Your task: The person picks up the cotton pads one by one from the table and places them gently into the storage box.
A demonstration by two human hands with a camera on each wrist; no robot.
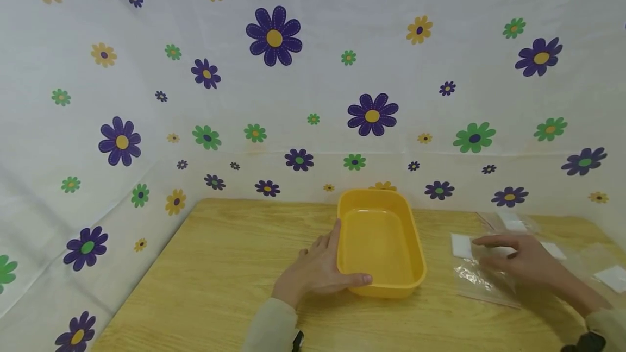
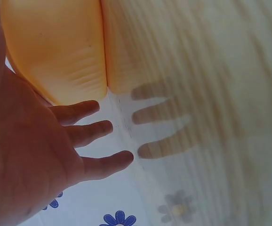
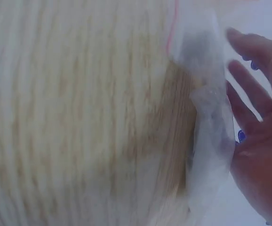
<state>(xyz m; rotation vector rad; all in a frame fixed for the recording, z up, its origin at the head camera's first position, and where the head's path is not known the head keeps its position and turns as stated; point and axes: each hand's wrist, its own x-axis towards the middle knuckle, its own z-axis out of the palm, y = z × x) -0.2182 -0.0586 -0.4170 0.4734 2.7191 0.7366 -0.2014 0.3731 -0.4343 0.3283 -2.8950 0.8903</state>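
Observation:
A yellow rectangular plastic basin [image 1: 379,243] stands on the wooden table. My left hand [image 1: 318,268] rests against its near left corner, the thumb along the near rim and the other fingers along the left side. In the left wrist view those fingers [image 2: 105,162] look straight and spread beside the basin's wall. Over at the right, my right hand [image 1: 525,259] hovers above a clear zip bag [image 1: 484,284] with a white square [image 1: 461,246] at its far end. Its fingertips are close to that square; contact cannot be made out. The right wrist view shows relaxed fingers [image 3: 249,84] beside the bag [image 3: 211,136].
Behind and right of my right hand lie more clear bags with white pieces, one at the back [image 1: 511,221] and one near the right edge [image 1: 611,277]. A white flower-print cloth [image 1: 313,86] hangs behind the table [image 1: 220,265] and down its left side.

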